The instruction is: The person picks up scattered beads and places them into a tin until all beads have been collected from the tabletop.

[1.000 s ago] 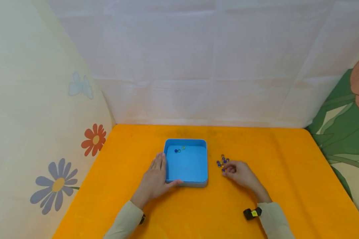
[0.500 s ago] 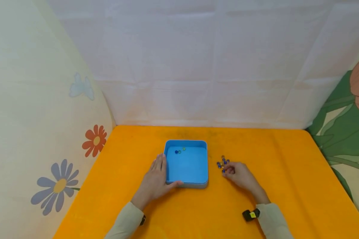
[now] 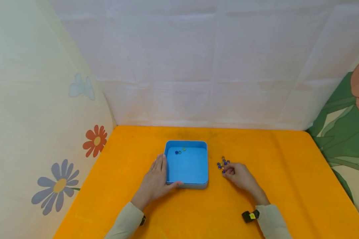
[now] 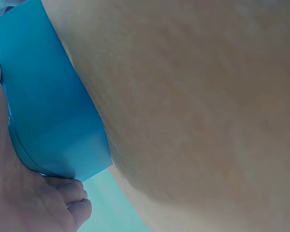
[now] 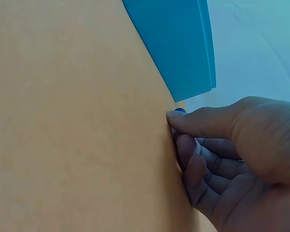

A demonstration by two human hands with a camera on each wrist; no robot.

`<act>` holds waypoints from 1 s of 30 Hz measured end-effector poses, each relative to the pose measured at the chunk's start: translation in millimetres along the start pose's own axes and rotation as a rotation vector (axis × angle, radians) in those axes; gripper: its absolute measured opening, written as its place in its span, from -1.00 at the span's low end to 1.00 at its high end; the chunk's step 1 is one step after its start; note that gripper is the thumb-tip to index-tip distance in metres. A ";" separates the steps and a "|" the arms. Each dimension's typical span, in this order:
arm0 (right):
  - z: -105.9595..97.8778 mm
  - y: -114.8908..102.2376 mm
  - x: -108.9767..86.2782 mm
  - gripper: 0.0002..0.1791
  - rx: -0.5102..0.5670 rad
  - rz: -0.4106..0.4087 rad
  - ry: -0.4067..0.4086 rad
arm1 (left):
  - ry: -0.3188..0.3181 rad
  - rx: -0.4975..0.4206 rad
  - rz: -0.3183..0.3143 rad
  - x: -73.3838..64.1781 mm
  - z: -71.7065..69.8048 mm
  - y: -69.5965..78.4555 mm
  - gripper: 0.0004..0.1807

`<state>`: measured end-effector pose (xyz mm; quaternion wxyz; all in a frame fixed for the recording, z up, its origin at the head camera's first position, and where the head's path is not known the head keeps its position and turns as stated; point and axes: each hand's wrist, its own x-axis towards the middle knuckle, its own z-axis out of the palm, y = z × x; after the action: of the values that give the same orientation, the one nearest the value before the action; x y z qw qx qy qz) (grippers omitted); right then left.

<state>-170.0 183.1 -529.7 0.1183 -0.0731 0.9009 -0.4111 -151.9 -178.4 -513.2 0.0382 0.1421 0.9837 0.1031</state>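
A square blue box (image 3: 186, 171) sits on the orange table, with a dark blue marble (image 3: 176, 152) and two pale clear ones near its back left corner. My left hand (image 3: 154, 181) rests against its left side, fingers straight along the wall and thumb across the front rim. To the right of the box lies a loose cluster of marbles (image 3: 222, 163), several blue and some amber. At the cluster's near end, my right hand (image 3: 239, 175) pinches a blue marble (image 5: 180, 110) between thumb and fingertip, low over the table. Its remaining fingers are curled, and partly hide the cluster.
The orange table (image 3: 287, 172) runs back to a white cloth wall (image 3: 197, 66). Flower-printed cloth hangs at both sides. A black band (image 3: 250, 216) is on the right wrist.
The view has shifted slightly. My right hand's fingertips stay at the blue marble, while my left hand and the box hold their places.
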 end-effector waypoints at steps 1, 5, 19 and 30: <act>-0.1 -0.1 -0.1 -0.92 -0.001 -0.005 0.000 | 0.003 0.002 0.002 0.2 0.2 -0.3 0.46; 0.1 -0.9 -1.5 -0.94 -0.011 -0.030 -0.006 | -0.001 -0.004 0.002 0.1 0.0 -0.6 0.46; 2.0 -9.3 -3.3 -0.95 -0.029 0.026 0.024 | 0.002 0.019 0.005 -1.0 0.4 0.3 0.47; -2.8 -19.8 -0.4 -0.88 0.008 -0.003 0.039 | 0.017 0.056 0.014 -0.2 1.0 0.2 0.45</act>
<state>-169.7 172.4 -512.9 0.1005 -0.0661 0.9013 -0.4161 -151.6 -178.1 -514.1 0.0250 0.1493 0.9855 0.0770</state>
